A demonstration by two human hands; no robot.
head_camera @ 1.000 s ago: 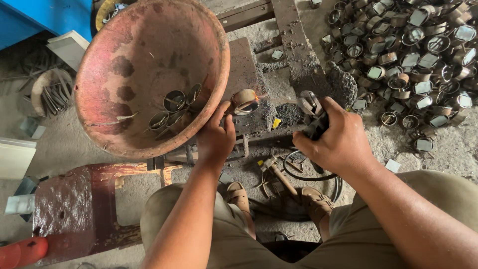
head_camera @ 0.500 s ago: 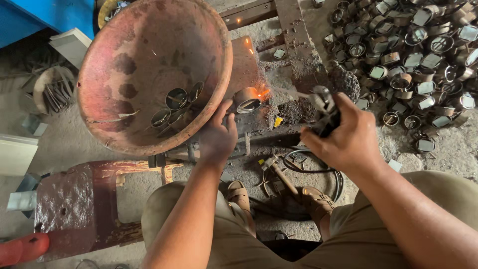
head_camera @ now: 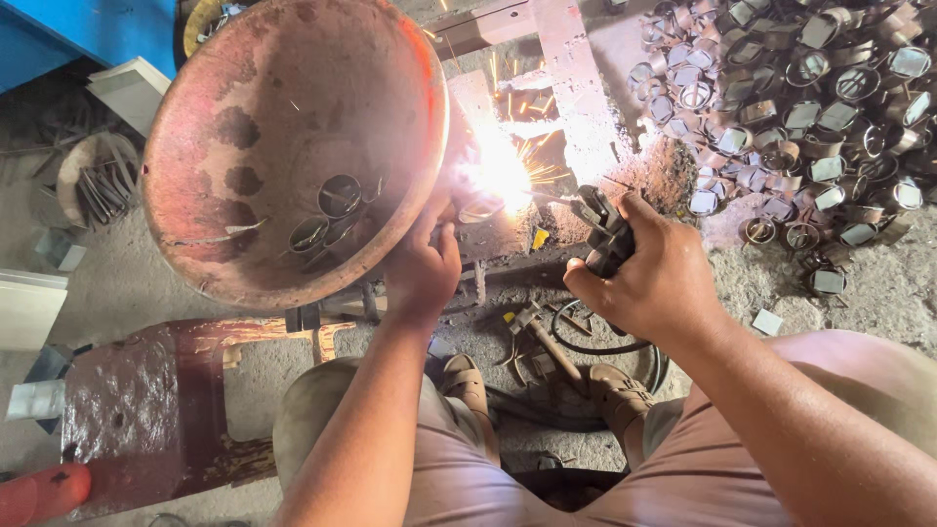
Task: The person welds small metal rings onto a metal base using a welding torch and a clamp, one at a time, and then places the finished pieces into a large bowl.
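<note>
At the left, a big rusty bowl (head_camera: pixel 283 146) holds some metal rings (head_camera: pixel 337 210). The left hand (head_camera: pixel 422 263) reaches forward, fingers pinching a small ring piece (head_camera: pixel 480 207) on the work plate (head_camera: pixel 508 229), inside the bright sparks (head_camera: pixel 503 166). The right hand (head_camera: pixel 649 278) is clenched around the welding holder (head_camera: pixel 603 232). Further right lies a pile of metal rings (head_camera: pixel 800 117).

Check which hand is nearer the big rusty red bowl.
Left. The left hand sits at the rusty red bowl's lower right rim. The right hand is off to its right, gripping a dark tool handle.
</note>
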